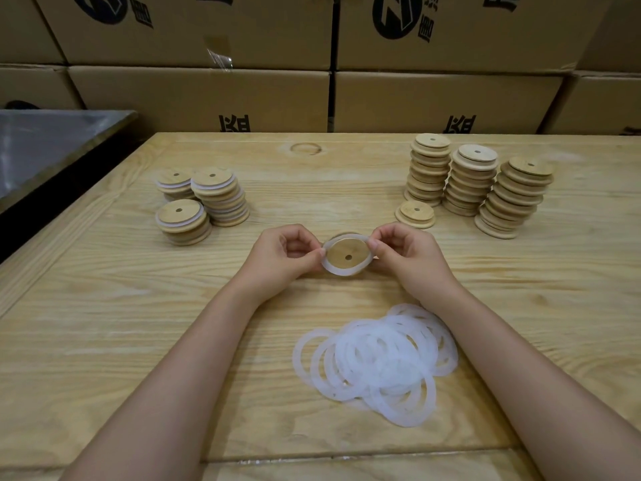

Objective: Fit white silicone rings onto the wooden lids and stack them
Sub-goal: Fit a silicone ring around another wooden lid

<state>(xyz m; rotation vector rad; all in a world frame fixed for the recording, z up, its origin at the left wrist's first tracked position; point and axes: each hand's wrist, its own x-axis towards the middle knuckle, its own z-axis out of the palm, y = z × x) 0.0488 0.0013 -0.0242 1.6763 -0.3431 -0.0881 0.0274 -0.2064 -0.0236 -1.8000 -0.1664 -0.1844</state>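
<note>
A round wooden lid (347,253) with a small centre hole is held above the middle of the table. A white silicone ring (341,270) is stretched around it. My left hand (288,255) pinches the ring's left edge and my right hand (406,255) pinches its right edge. A loose pile of white rings (378,359) lies in front of me, between my forearms. Three short stacks of ringed lids (204,199) stand at the left. Three tall stacks of bare lids (478,182) stand at the right, with a single lid (415,213) beside them.
The wooden table (138,324) has a seam near its front edge. Cardboard boxes (312,81) form a wall along the far side. A metal tray (45,147) sits off the table's left corner.
</note>
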